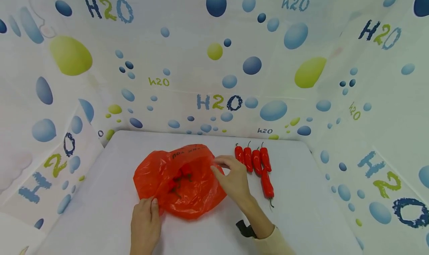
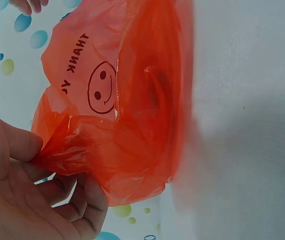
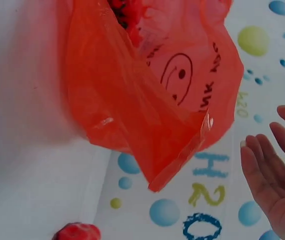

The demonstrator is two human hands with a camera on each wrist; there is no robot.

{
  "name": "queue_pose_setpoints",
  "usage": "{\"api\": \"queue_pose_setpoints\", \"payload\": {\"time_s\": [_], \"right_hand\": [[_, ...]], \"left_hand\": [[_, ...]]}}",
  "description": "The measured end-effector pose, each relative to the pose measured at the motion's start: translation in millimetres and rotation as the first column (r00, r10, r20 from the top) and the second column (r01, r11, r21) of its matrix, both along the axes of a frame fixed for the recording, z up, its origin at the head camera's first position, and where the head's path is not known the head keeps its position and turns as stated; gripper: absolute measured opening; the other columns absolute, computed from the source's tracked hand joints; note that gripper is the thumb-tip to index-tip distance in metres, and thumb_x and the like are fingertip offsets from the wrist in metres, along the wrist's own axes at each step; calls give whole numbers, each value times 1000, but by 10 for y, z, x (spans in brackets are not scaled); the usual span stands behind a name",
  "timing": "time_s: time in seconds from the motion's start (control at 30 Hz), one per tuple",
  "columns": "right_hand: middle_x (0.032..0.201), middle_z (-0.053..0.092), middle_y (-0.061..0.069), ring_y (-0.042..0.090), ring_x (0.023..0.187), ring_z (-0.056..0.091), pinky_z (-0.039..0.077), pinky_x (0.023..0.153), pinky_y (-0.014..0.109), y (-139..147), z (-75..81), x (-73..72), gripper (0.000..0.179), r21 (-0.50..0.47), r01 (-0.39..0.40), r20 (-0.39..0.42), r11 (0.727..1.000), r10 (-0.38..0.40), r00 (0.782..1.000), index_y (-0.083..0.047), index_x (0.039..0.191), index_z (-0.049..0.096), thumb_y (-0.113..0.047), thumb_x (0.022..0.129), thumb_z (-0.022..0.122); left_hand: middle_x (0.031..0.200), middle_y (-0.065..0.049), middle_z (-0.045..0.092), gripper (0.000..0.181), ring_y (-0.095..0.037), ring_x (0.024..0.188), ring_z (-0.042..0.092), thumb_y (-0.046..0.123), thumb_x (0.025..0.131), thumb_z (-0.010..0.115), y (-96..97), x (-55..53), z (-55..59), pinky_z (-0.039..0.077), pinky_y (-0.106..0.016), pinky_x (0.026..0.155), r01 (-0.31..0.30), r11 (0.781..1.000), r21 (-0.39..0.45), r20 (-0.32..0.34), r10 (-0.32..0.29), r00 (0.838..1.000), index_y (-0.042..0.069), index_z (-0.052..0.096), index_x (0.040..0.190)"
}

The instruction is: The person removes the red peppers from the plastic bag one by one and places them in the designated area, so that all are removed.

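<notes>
A thin red plastic bag point(image 1: 187, 210) stands open on the white table, its mouth facing up. My left hand point(image 1: 145, 219) pinches the bag's near left edge between thumb and fingers; the left wrist view shows the gathered plastic point(image 2: 62, 155). Inside the bag lie several red peppers point(image 1: 185, 169) with dark green stems, partly hidden by the folds. By the bag's right rim is my right hand point(image 1: 234, 178), holding nothing, its fingers loosely bent. In the right wrist view its fingers point(image 3: 262, 165) are apart from the bag.
Right of the bag, several long red chili peppers point(image 1: 247, 160) lie side by side on the table point(image 1: 301, 210). One more chili pepper point(image 1: 267, 186) lies nearer, its stem toward me. A patterned curtain point(image 1: 187, 54) with bubbles and "H2O" lettering surrounds the table's back and sides.
</notes>
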State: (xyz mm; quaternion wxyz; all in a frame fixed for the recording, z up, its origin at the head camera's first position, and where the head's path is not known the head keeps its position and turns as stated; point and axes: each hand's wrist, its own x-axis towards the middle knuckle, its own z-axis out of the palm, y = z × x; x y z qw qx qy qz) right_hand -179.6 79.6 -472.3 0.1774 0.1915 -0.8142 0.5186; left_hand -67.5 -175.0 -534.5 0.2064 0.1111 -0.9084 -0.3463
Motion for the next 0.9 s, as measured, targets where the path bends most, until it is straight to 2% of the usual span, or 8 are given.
{"api": "queue_pose_setpoints", "payload": {"time_s": [0.17, 0.3, 0.5, 0.7, 0.9], "right_hand": [[113, 73, -6, 10, 105, 68, 59, 90, 38, -130, 10, -80, 22, 90, -54, 32, 994, 51, 998, -12, 115, 78, -16, 93, 80], [113, 73, -6, 12, 107, 67, 58, 91, 35, -222, 78, -123, 22, 187, -100, 84, 977, 85, 993, -13, 115, 78, -20, 95, 79], [120, 73, -4, 17, 110, 67, 57, 92, 35, -393, 128, -225, 26, 351, -150, 178, 924, 91, 980, -15, 119, 77, -28, 96, 77], [123, 72, 0, 21, 113, 65, 58, 91, 38, -572, 127, -318, 34, 433, -207, 283, 877, 85, 955, -13, 124, 75, -29, 94, 79], [119, 74, -1, 18, 110, 66, 56, 94, 39, -711, 47, -417, 41, 525, -213, 291, 824, 61, 955, -10, 127, 73, -31, 93, 80]], "left_hand": [[98, -15, 62, 29, -34, 92, 53, 13, 109, 51, 15, 14, 0, 43, -49, 79, -8, 1000, 10, 8, 8, 1000, -9, 68, 117], [97, -14, 62, 29, -33, 92, 53, 13, 109, 51, 28, 10, 16, 43, -49, 79, -2, 1000, 12, -2, 2, 1000, -9, 68, 117], [98, -15, 63, 29, -34, 92, 53, 12, 109, 51, 46, 7, 30, 44, -49, 81, 4, 1000, 10, -19, -4, 1000, -9, 69, 116], [95, -12, 62, 25, -32, 89, 53, 10, 107, 54, 45, 21, 43, 42, -48, 78, 12, 1000, -18, -67, -13, 998, -8, 70, 113], [92, -10, 62, 22, -30, 85, 52, 10, 106, 55, 32, 24, 51, 41, -46, 75, 14, 1000, -23, -83, -16, 996, -6, 70, 110]]}}
